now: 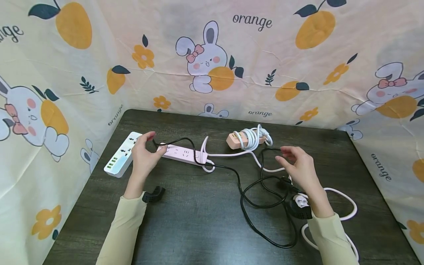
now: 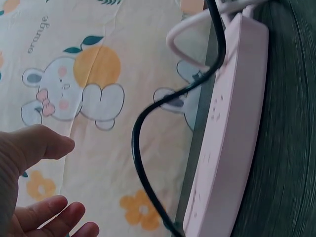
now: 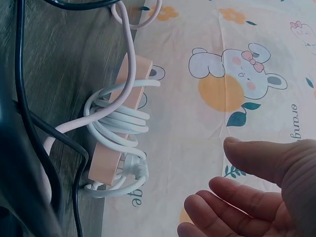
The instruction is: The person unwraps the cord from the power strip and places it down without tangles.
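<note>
In the head view my left hand (image 1: 144, 151) hovers between a white power strip (image 1: 123, 154) and a pink power strip (image 1: 180, 153). Its thumb and fingers are apart, with nothing between them in the left wrist view. A black cable (image 1: 222, 167) arches over the pink strip from near those fingertips, then loops across the table toward the right. My right hand (image 1: 298, 165) is raised over the cable's far loops, fingers loosely bent and fingertips close to the black cord. In the right wrist view, thumb and fingers hold nothing. Part of the tangle is hidden beneath the right hand.
A peach power strip (image 1: 235, 141) wrapped in its white cord (image 1: 252, 138) lies at the back. The pink strip's pale cord (image 1: 228, 155) runs right and curls around the right forearm. A white plug (image 1: 301, 201) shows beside the right wrist. Patterned cloth (image 1: 149, 92) hangs behind the dark table (image 1: 185, 221).
</note>
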{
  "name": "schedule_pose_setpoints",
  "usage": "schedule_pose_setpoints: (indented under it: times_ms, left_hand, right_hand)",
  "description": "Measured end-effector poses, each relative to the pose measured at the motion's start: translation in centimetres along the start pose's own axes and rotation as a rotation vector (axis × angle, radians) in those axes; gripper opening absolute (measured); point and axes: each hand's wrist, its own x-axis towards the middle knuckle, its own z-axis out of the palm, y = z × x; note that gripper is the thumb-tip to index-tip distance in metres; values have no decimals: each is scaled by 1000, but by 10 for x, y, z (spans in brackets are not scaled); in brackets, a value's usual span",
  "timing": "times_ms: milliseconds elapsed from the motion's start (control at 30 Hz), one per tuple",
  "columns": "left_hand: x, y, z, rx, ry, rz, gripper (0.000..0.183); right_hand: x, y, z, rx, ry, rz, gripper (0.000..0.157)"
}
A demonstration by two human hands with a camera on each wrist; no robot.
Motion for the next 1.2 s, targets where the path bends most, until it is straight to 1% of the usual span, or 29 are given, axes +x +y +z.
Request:
schedule_pose_setpoints:
  times_ms: [300, 600, 833, 1200]
  left_hand:
    - [2, 11, 18, -63, -37, 33, 52]
    - [2, 23, 35, -71, -73, 92, 49]
    - [3, 32, 50, -86, -128, 99, 50]
    - [7, 45, 74, -95, -197, 128, 51]
  right_hand:
    - [12, 3, 1, -1, -11, 15, 31]
    - [25, 6, 1, 0, -33, 21, 32]
    - [34, 8, 4, -16, -58, 30, 34]
    - [49, 13, 8, -21, -97, 37, 35]
